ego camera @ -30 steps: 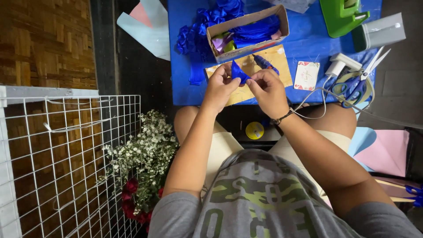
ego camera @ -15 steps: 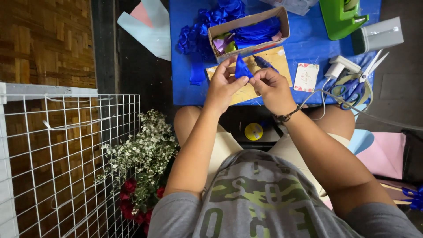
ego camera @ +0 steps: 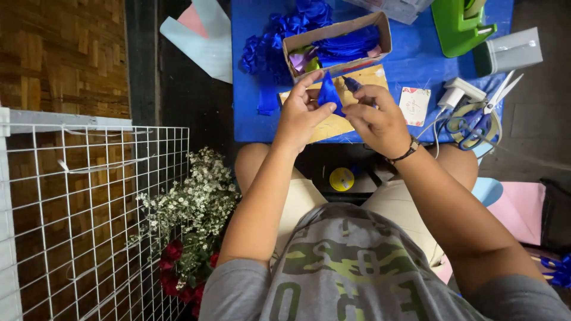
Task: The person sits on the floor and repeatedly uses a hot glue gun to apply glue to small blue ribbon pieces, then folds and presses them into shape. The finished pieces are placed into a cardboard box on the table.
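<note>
Both of my hands hold a small folded piece of blue ribbon [ego camera: 328, 93] above the near edge of a blue-covered table [ego camera: 253, 119]. My left hand [ego camera: 300, 113] pinches its left side with thumb and fingers. My right hand [ego camera: 375, 116] grips its lower right end; a dark bracelet sits on that wrist. Under the hands lies a tan cardboard sheet [ego camera: 333, 125]. Just behind stands a cardboard box [ego camera: 339, 41] with blue ribbon pieces and some purple and green ones inside.
A heap of blue ribbon bows [ego camera: 273, 41] lies left of the box. Scissors [ego camera: 482, 113], a small card [ego camera: 414, 106], a white charger [ego camera: 461, 92] and a green tape dispenser [ego camera: 461, 27] are at the right. A white wire grid [ego camera: 89, 220] and flowers [ego camera: 190, 226] stand at my left.
My hands have shifted slightly on the ribbon piece and raised it a little; the ribbon now stands up as a pointed fold between the fingers.
</note>
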